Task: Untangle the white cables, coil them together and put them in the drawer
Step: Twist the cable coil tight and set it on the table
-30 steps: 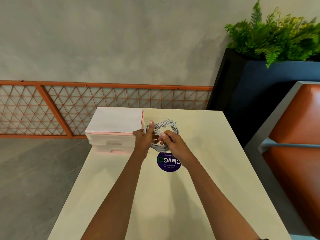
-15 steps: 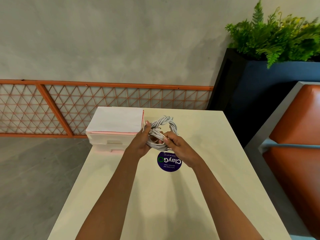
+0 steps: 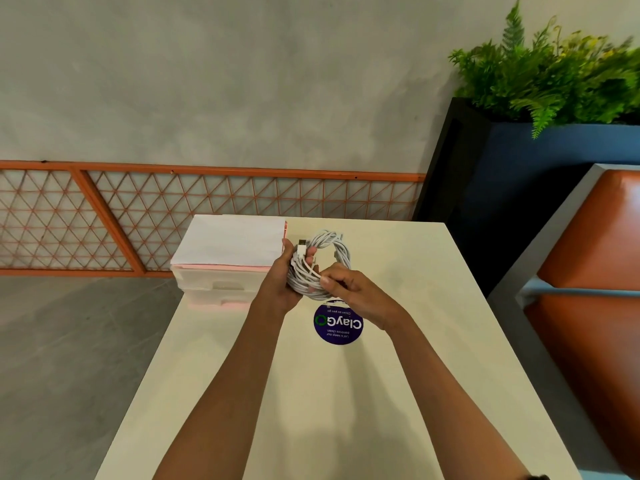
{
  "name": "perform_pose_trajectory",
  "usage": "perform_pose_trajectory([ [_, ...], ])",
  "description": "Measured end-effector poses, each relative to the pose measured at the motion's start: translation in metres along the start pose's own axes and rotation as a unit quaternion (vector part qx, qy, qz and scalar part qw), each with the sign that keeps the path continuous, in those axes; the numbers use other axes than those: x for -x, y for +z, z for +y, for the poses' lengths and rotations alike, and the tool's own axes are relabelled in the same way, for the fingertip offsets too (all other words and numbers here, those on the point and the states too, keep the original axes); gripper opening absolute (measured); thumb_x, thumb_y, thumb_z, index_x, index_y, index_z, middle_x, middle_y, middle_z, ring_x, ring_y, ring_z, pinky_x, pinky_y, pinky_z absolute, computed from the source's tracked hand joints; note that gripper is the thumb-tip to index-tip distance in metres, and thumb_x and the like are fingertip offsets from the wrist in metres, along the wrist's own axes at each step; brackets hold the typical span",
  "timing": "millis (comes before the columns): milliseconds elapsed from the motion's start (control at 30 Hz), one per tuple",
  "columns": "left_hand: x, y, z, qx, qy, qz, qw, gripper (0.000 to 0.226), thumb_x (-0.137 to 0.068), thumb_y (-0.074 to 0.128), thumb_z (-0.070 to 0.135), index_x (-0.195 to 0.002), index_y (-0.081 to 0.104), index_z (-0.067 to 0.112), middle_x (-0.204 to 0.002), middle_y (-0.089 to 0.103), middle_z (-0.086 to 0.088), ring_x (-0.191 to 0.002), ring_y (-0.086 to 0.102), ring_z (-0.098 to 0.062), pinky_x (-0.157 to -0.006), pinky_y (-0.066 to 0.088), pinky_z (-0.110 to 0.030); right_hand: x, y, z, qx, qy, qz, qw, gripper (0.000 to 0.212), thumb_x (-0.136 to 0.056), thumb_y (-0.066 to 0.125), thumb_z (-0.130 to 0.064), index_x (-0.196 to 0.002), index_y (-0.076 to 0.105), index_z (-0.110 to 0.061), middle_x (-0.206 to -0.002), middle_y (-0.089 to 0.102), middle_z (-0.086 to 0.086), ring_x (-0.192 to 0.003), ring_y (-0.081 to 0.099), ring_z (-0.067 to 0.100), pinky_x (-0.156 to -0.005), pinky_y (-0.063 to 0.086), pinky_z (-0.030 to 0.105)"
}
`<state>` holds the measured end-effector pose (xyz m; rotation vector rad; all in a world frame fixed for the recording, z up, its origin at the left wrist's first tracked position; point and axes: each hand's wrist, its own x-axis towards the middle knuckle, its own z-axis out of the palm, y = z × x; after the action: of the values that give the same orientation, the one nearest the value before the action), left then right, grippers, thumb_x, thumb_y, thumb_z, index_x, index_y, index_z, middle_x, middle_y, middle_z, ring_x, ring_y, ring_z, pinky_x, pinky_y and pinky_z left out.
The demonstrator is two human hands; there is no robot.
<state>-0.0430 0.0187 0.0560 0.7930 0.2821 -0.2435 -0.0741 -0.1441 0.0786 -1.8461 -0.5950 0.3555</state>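
The coil of white cables (image 3: 342,252), held over the tabletop (image 3: 415,358) beside the drawer unit (image 3: 214,285), has tipped more upright. The left hand (image 3: 278,289) keeps its grip wrapped round the coil. The right hand (image 3: 363,299) now pinches a loose strand, probably to tuck it in before stowing.

The place looks like a shared pantry or break area of an office or café. A round purple sticker (image 3: 337,323) on the long cream-topped bench (image 3: 398,393) reads "ClayGo" and asks people to keep the pantries clean. Beside the bench stands a booth seat with orange-brown leather padding (image 3: 595,230). A dark blue planter box (image 3: 540,161) holds green ferns (image 3: 554,74) against a bare grey concrete wall (image 3: 242,81) with an orange metal lattice rail (image 3: 207,199) along its foot.
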Motion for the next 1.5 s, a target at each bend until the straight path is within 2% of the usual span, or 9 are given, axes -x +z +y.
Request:
perform_pose_trajectory([
  [300,0.010,-0.002,0.000,0.019,0.031,-0.069,0.997,0.041,-0.101,0.030,0.042,-0.120,0.054,0.014,-0.102,0.073,-0.006,-0.091,0.070,-0.014,-0.074,0.058,-0.033,0.003,-0.021,0.004,0.113,0.029,-0.034,0.993,0.021,-0.098,0.050,-0.022,-0.104,0.066,-0.011,-0.108,0.039,-0.004,-0.101,0.047,-0.002,-0.090,0.035,0.004],
  [467,0.014,0.003,-0.007,-0.010,0.118,-0.065,0.991,0.031,-0.101,0.030,0.037,-0.113,0.054,0.020,-0.105,0.071,-0.003,-0.091,0.067,-0.012,-0.075,0.057,-0.032,-0.003,-0.004,0.003,0.015,0.103,0.111,0.988,0.042,-0.088,0.039,-0.064,-0.089,0.053,-0.025,-0.118,0.044,0.004,-0.106,0.057,0.014,-0.094,0.051,0.034],
  [633,0.018,0.006,-0.011,-0.040,0.150,-0.099,0.983,0.030,-0.093,0.037,0.039,-0.116,0.049,0.022,-0.117,0.065,-0.003,-0.104,0.062,-0.013,-0.077,0.057,-0.032,-0.016,0.003,-0.007,-0.056,0.205,0.152,0.965,0.025,-0.093,0.058,-0.033,-0.092,0.063,-0.009,-0.098,0.068,0.016,-0.075,0.071,0.027,-0.076,0.060,0.036],
  [800,0.020,-0.006,-0.007,-0.060,0.119,-0.119,0.984,0.046,-0.077,0.064,0.046,-0.115,0.053,0.021,-0.117,0.067,-0.001,-0.105,0.061,-0.011,-0.087,0.053,-0.034,-0.019,0.004,-0.007,-0.089,0.190,0.163,0.964,0.022,-0.084,0.072,-0.015,-0.072,0.056,-0.006,-0.074,0.064,0.009,-0.060,0.066,0.020,-0.082,0.057,0.046],
  [933,0.020,-0.016,-0.002,-0.047,0.079,-0.149,0.984,0.063,-0.057,0.090,0.035,-0.106,0.053,0.020,-0.107,0.071,-0.008,-0.087,0.066,-0.012,-0.078,0.056,-0.031,-0.015,0.002,-0.005,0.007,0.143,0.207,0.968,0.025,-0.086,0.066,-0.009,-0.106,0.052,-0.013,-0.068,0.054,-0.003,-0.060,0.055,0.016,-0.062,0.049,0.032],
  [1100,0.023,-0.008,-0.002,-0.092,0.091,-0.058,0.990,0.036,-0.083,0.067,0.006,-0.109,0.049,0.022,-0.092,0.067,-0.006,-0.062,0.061,-0.009,-0.059,0.054,-0.022,-0.017,0.002,0.000,0.066,0.108,0.260,0.957,0.019,-0.094,0.049,-0.004,-0.110,0.045,-0.012,-0.081,0.063,0.022,-0.073,0.062,0.034,-0.067,0.053,0.042],
  [1233,0.022,-0.001,0.001,-0.208,0.149,-0.036,0.966,0.004,-0.095,0.055,0.013,-0.098,0.056,0.014,-0.094,0.065,-0.002,-0.077,0.065,-0.008,-0.065,0.054,-0.024,-0.015,0.007,0.004,-0.015,0.105,0.295,0.950,0.012,-0.097,0.049,-0.007,-0.108,0.048,-0.011,-0.070,0.057,0.003,-0.063,0.062,0.018,-0.071,0.057,0.038],
  [1367,0.017,-0.009,0.003,-0.296,0.206,-0.025,0.932,0.024,-0.098,0.049,0.013,-0.120,0.057,0.011,-0.114,0.067,-0.007,-0.108,0.061,-0.016,-0.093,0.050,-0.029,-0.015,0.004,0.005,-0.100,0.101,0.327,0.934,0.010,-0.094,0.054,-0.008,-0.101,0.055,-0.015,-0.075,0.060,0.006,-0.059,0.064,0.011,-0.073,0.052,0.029],
  [1500,0.014,-0.011,0.002,-0.294,0.203,0.004,0.934,0.021,-0.103,0.038,0.015,-0.115,0.054,0.016,-0.098,0.064,0.001,-0.097,0.063,-0.011,-0.090,0.049,-0.030,-0.014,-0.001,0.000,-0.126,0.073,0.302,0.942,0.007,-0.090,0.063,-0.012,-0.096,0.061,-0.013,-0.071,0.059,0.006,-0.053,0.059,0.003,-0.057,0.045,0.022],
])
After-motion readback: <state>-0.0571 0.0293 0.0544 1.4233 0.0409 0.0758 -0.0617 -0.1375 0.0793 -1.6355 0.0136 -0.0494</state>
